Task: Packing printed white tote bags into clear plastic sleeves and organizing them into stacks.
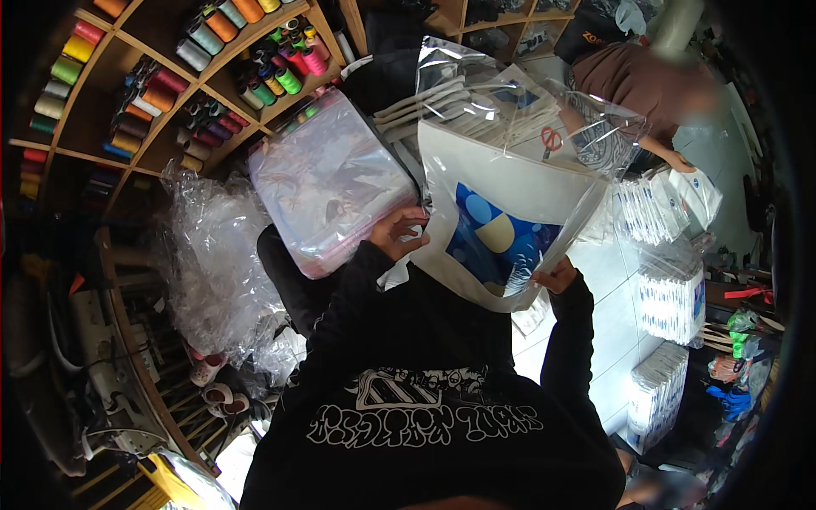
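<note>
A white fabric bag (pixel 463 153) with a blue patterned print lies inside a clear plastic sleeve (pixel 442 64), held up in front of me. The sleeve's far end stands up, loose and shiny. My right hand (pixel 557 276) grips the near right corner, thumb on top. At the left edge my left hand (pixel 399 234) has its fingers curled in a pinch on the sleeve. Just beside that hand is a stack of clear plastic sleeves (pixel 327 178), resting on a dark seat or stool.
Crumpled clear plastic (pixel 221 263) heaps at the left. Wooden shelves (pixel 200 81) hold many thread spools. Stacks of packed white bags (pixel 671 302) stand on the tiled floor (pixel 608 319) at the right. Another person in a brown top (pixel 629 85) handles bags at the far right.
</note>
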`<action>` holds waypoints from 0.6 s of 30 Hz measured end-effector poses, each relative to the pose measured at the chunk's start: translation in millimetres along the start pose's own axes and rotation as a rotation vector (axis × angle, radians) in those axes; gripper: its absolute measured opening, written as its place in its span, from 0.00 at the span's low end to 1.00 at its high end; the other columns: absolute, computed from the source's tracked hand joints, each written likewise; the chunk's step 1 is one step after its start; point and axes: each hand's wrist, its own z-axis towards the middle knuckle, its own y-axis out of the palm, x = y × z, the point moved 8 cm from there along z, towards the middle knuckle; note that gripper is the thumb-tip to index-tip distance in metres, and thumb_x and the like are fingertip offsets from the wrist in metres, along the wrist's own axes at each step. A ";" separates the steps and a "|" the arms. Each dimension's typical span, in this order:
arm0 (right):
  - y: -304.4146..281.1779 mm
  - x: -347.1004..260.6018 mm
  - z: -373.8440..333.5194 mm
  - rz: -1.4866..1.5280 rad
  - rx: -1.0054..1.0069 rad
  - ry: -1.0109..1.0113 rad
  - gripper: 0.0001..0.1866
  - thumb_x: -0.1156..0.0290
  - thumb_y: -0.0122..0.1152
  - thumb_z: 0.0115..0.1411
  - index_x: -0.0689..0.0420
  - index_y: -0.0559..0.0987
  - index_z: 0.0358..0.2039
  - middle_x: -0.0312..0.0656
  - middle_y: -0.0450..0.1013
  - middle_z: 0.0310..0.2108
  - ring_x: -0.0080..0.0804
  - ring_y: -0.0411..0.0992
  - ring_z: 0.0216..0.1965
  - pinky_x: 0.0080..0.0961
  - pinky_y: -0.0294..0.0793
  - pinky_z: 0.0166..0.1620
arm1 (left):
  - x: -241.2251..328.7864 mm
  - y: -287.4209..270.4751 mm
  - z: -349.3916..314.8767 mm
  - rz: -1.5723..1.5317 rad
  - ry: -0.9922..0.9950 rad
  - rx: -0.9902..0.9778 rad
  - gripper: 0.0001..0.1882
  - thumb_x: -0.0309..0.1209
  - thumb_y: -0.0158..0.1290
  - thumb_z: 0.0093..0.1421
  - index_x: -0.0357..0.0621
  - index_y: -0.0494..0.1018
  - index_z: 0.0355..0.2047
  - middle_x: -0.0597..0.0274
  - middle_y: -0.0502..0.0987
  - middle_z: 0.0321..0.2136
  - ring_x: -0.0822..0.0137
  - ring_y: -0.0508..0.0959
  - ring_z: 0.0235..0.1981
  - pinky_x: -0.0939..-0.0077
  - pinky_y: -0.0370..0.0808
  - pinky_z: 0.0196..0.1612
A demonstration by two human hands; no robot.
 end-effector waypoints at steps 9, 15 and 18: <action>-7.6 19.3 1.1 0.049 0.069 0.005 0.11 0.68 0.61 0.48 0.58 0.77 0.32 0.37 0.74 0.29 0.27 0.71 0.32 0.24 0.68 0.37 | -28.6 8.1 27.6 0.131 0.109 0.172 0.09 0.24 0.56 0.50 0.40 0.72 0.33 0.66 0.76 0.28 0.78 0.74 0.28 0.83 0.71 0.31; -11.5 20.8 0.6 -0.014 0.107 -0.011 0.13 0.65 0.62 0.47 0.58 0.76 0.31 0.38 0.73 0.27 0.28 0.71 0.31 0.25 0.69 0.36 | -47.9 5.1 30.2 0.079 0.074 0.194 0.04 0.24 0.51 0.53 0.40 0.71 0.30 0.68 0.74 0.25 0.79 0.73 0.26 0.85 0.69 0.31; -11.5 24.2 1.4 0.021 0.094 -0.011 0.13 0.64 0.62 0.47 0.59 0.76 0.30 0.38 0.73 0.26 0.27 0.71 0.30 0.25 0.69 0.36 | -63.9 -0.7 27.2 0.073 -0.018 0.142 0.04 0.25 0.49 0.55 0.40 0.70 0.32 0.70 0.72 0.26 0.78 0.72 0.29 0.84 0.68 0.34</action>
